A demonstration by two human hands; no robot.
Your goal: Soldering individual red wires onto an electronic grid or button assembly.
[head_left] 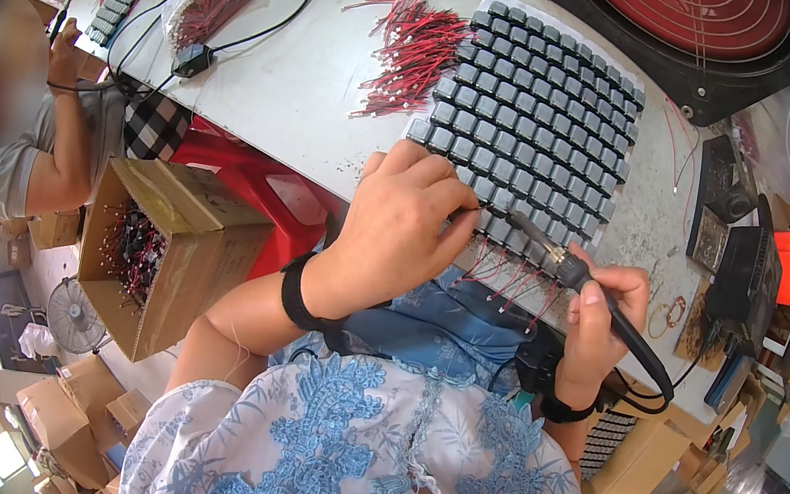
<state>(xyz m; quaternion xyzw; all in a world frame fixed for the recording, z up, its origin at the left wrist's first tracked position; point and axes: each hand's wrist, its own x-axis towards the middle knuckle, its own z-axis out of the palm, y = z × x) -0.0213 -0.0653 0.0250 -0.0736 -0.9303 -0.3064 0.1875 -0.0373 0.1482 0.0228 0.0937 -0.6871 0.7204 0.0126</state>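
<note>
at far left we see a co-worker (50,148) in a grey top, one hand raised around a slim dark tool. next we find an open cardboard box (200,270) holding red wires and small parts, a red stool (293,218) just beside it, and a clear bag (217,5) of red leads on the tabletop (281,120). a loose heap of red wires (411,57) lies against the grid of grey blocks (547,97), which rests in rows before us. our left hand (404,218) is over the grid's near left corner, fingers bent, thumb close to forefinger; we cannot tell whether they pinch anything. short red leads (511,282) stick out along the near edge. our right hand (605,322) grips a soldering iron (573,270), its tip near the left fingers; we cannot tell if it touches a block. farther right stands a black device (750,272).
</note>
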